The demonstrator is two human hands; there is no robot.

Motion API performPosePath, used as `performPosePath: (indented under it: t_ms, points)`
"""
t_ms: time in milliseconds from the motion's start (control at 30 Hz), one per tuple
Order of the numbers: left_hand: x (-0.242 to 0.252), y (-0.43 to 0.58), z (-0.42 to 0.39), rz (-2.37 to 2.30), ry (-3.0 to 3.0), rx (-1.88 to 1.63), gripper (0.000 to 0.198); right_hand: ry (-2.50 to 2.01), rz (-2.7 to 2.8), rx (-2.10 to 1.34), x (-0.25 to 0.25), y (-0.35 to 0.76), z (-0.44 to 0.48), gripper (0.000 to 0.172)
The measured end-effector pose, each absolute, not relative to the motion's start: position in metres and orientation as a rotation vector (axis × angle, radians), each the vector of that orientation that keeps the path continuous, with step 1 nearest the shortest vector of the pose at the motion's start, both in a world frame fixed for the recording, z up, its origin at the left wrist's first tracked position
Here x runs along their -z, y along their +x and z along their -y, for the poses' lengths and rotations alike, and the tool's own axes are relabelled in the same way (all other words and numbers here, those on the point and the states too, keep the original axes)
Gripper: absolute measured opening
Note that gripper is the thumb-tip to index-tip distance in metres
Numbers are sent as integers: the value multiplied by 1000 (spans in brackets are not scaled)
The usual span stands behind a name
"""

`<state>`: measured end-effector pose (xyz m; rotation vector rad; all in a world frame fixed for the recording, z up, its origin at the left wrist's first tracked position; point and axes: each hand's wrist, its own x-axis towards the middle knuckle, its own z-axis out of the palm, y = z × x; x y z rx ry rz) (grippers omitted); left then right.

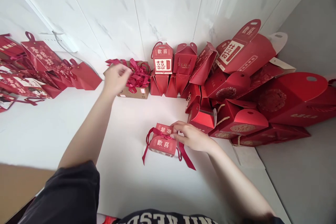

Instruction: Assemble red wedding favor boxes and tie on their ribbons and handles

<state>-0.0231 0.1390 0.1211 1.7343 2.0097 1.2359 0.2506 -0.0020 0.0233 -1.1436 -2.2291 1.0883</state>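
Note:
A small red gift box [163,143] with white characters lies on its side on the white surface, a dark red ribbon [187,157] tied round it with loose ends trailing. My right hand [193,136] rests on the box's top, fingers pinched at the ribbon knot. My left hand [116,78] is stretched out to a brown cardboard box [136,92] full of red ribbons [139,73], its fingers curled at the box's left edge; whether it holds a ribbon I cannot tell.
A heap of red gift boxes and bags [244,87] fills the right corner against the tiled wall [162,10]. More red bags [39,70] lie at the left. An upright gift box [162,59] stands on others behind the ribbon box.

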Motion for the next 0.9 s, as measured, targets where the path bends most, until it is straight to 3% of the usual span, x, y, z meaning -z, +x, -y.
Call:
performPosePath:
  t_ms: [200, 400, 633, 900]
  points:
    - [-53, 8, -27, -1318, 1888, -362, 32, -1139, 2216, -1001, -25, 257, 2, 20]
    - [-33, 12, 7, -1373, 1776, -418, 34, -1219, 2200, -865, -33, 256, 7, 22]
    - [-30, 18, 10, -1349, 1904, -587, 31, -1321, 2268, -1077, -37, 255, 13, 36]
    - [-22, 6, 13, -1181, 1631, -434, 39, -1329, 2321, -1057, -39, 258, 12, 27]
